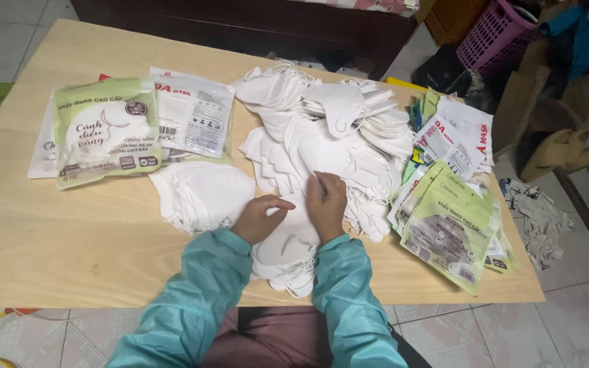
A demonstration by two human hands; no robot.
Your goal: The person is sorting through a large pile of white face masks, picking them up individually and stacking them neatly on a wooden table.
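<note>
- I see the left hand [259, 217] resting on a small stack of white folded masks [288, 255] at the near edge of the wooden table [49, 252]; its fingers curl loosely over the top mask, thumb pointing toward the other hand.
- The right hand [327, 204] sits just beside it on the same stack, fingers bent and pinching the upper edge of a white mask; I cannot tell whether that mask belongs to the stack or to the heap behind.
- The stack lies directly in front of me, between both teal sleeves [192, 300], its lower end overhanging the table edge slightly.
- Behind the hands I note a large loose heap of white masks [335, 129] spread across the middle of the table, touching the stack's far side.
- To the left of the left hand lies a second, flatter pile of white masks [199, 194], near but apart from the stack.
- Further left I record a filled green-and-white mask packet [107, 129] and, just beside it, a white packet with red print [195, 112].
- On the right side of the table rests a fanned pile of empty green and white packets [448, 218], reaching the table's right edge.
- Off the table, upper right, I see a pink slatted basket [492, 31] on the tiled floor.
</note>
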